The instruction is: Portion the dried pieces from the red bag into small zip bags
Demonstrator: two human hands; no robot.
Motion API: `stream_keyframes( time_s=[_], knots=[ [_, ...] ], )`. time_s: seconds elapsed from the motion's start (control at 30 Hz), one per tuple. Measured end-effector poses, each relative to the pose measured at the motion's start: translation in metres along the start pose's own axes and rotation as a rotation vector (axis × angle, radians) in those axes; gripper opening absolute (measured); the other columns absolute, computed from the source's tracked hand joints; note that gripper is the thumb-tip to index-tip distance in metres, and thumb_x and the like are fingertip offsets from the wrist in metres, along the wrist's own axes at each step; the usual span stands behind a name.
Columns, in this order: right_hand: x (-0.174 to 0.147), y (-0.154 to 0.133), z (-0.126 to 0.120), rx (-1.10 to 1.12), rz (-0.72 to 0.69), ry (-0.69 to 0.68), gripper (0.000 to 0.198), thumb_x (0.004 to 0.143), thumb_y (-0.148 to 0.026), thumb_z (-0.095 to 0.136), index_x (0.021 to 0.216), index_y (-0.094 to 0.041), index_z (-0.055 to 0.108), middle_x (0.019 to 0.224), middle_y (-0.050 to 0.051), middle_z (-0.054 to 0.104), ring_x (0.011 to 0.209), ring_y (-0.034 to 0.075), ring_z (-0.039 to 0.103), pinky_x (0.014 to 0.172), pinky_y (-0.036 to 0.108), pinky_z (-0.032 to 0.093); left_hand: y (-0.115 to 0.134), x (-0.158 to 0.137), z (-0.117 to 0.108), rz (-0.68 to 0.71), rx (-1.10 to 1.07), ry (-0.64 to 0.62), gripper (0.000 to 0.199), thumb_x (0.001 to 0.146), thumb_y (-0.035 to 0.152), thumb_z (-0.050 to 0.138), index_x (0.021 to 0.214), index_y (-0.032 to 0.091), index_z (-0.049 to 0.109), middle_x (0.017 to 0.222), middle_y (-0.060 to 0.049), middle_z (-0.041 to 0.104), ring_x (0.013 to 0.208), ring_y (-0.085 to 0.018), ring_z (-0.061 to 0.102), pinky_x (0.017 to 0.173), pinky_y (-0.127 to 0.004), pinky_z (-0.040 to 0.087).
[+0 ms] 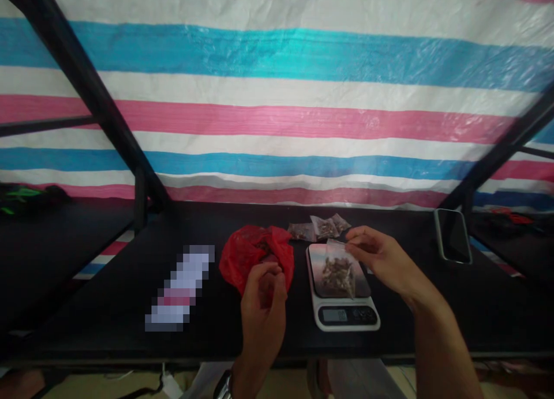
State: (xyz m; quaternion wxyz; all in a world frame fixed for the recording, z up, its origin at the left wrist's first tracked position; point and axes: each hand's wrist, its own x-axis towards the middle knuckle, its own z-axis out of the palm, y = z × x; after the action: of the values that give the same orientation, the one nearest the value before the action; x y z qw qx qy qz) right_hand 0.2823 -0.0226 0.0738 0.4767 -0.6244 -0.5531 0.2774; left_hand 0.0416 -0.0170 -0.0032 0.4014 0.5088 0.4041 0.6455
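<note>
A small clear plastic bag [338,277] of dried plant bits rests on the steel top of a white digital kitchen scale [346,327]. My right hand [381,258] pinches the bag's upper edge between thumb and fingers. The scale's display is lit, its digits too faint to read surely. My left hand [264,307] is at the front edge of an open red plastic bag [236,255], fingers curled together. Whatever is in those fingers is hidden. Some brownish loose material shows inside the red bag's mouth.
Several small filled plastic bags [324,227] lie behind the scale. A phone [452,236] lies at the right of the black table [130,324]. To the left is a blurred-out pale strip [182,286]. Black metal posts [99,113] slant up before a striped tarp [303,122].
</note>
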Motion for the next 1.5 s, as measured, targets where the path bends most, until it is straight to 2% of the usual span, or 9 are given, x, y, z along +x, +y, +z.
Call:
stream_keyframes(
  time_s=[0.13, 0.23, 0.4, 0.57, 0.67, 0.8, 1.07, 1.3, 1.5],
  knots=[
    [0.009, 0.02, 0.006, -0.2, 0.022, 0.075, 0.014, 0.079, -0.028, 0.069, 0.089, -0.02, 0.073, 0.077, 0.003, 0.077, 0.069, 0.019, 0.07, 0.066, 0.031, 0.054, -0.004, 0.0, 0.0, -0.001, 0.045, 0.033, 0.027, 0.094, 0.046, 0.074, 0.098, 0.02, 0.069, 0.068, 0.004, 0.062, 0.055, -0.01, 0.058, 0.051, -0.018, 0.048],
    [0.011, 0.028, 0.007, -0.305, 0.02, 0.093, 0.015, 0.081, -0.025, 0.065, 0.092, -0.02, 0.075, 0.085, 0.006, 0.08, 0.078, 0.021, 0.074, 0.074, 0.034, 0.056, -0.006, 0.0, -0.001, 0.067, 0.103, 0.043, 0.024, 0.096, 0.044, 0.072, 0.096, 0.02, 0.07, 0.075, 0.002, 0.065, 0.059, -0.011, 0.061, 0.055, -0.02, 0.051],
    [0.01, 0.032, -0.008, -0.381, -0.03, 0.185, 0.026, 0.087, -0.032, 0.062, 0.103, -0.019, 0.078, 0.094, 0.009, 0.081, 0.081, 0.023, 0.073, 0.083, 0.039, 0.057, -0.006, -0.002, -0.004, 0.346, 0.259, 0.012, 0.006, 0.099, 0.022, 0.064, 0.098, 0.021, 0.07, 0.087, -0.002, 0.069, 0.073, -0.013, 0.068, 0.065, -0.021, 0.056],
    [0.012, 0.031, -0.013, -0.346, -0.052, 0.337, 0.029, 0.089, -0.034, 0.057, 0.099, -0.018, 0.078, 0.101, 0.011, 0.082, 0.085, 0.025, 0.073, 0.085, 0.041, 0.056, -0.007, -0.013, -0.008, 0.618, 0.363, -0.115, 0.019, 0.096, 0.009, 0.06, 0.107, 0.023, 0.066, 0.086, -0.001, 0.073, 0.071, -0.013, 0.072, 0.062, -0.02, 0.057],
    [0.013, 0.031, -0.009, -0.306, -0.086, 0.406, 0.027, 0.089, -0.035, 0.056, 0.094, -0.02, 0.078, 0.101, 0.01, 0.082, 0.087, 0.025, 0.073, 0.086, 0.041, 0.056, -0.007, -0.024, -0.009, 0.789, 0.454, -0.185, 0.023, 0.095, 0.008, 0.061, 0.112, 0.023, 0.066, 0.089, -0.004, 0.078, 0.076, -0.015, 0.076, 0.069, -0.023, 0.061],
    [0.016, 0.038, -0.007, -0.265, -0.113, 0.413, 0.025, 0.087, -0.034, 0.058, 0.09, -0.021, 0.078, 0.098, 0.01, 0.082, 0.088, 0.026, 0.074, 0.083, 0.04, 0.056, -0.005, -0.037, -0.008, 0.973, 0.494, -0.295, 0.021, 0.098, 0.004, 0.054, 0.108, 0.018, 0.067, 0.085, -0.004, 0.08, 0.077, -0.013, 0.077, 0.08, -0.023, 0.061],
    [0.024, 0.053, -0.003, -0.323, -0.06, 0.341, 0.026, 0.082, -0.031, 0.058, 0.093, -0.02, 0.079, 0.095, 0.01, 0.081, 0.082, 0.025, 0.072, 0.085, 0.042, 0.057, 0.002, -0.041, -0.014, 0.966, 0.564, -0.267, 0.02, 0.103, 0.008, 0.051, 0.102, 0.02, 0.068, 0.08, -0.002, 0.08, 0.075, -0.011, 0.077, 0.085, -0.022, 0.06],
    [0.024, 0.044, -0.003, -0.398, -0.018, 0.244, 0.03, 0.086, -0.03, 0.058, 0.1, -0.021, 0.082, 0.086, 0.007, 0.08, 0.075, 0.024, 0.071, 0.083, 0.039, 0.056, 0.007, -0.04, -0.02, 0.923, 0.576, -0.216, 0.019, 0.105, 0.012, 0.053, 0.097, 0.021, 0.068, 0.076, -0.001, 0.078, 0.069, -0.011, 0.076, 0.08, -0.021, 0.063],
    [0.022, 0.043, -0.002, -0.439, 0.042, 0.162, 0.025, 0.087, -0.027, 0.06, 0.099, -0.021, 0.082, 0.093, 0.008, 0.083, 0.079, 0.025, 0.074, 0.083, 0.039, 0.057, 0.008, -0.04, -0.029, 0.877, 0.578, -0.212, 0.017, 0.098, 0.01, 0.06, 0.099, 0.023, 0.071, 0.079, -0.001, 0.079, 0.071, -0.014, 0.077, 0.069, -0.022, 0.064]
  ],
)
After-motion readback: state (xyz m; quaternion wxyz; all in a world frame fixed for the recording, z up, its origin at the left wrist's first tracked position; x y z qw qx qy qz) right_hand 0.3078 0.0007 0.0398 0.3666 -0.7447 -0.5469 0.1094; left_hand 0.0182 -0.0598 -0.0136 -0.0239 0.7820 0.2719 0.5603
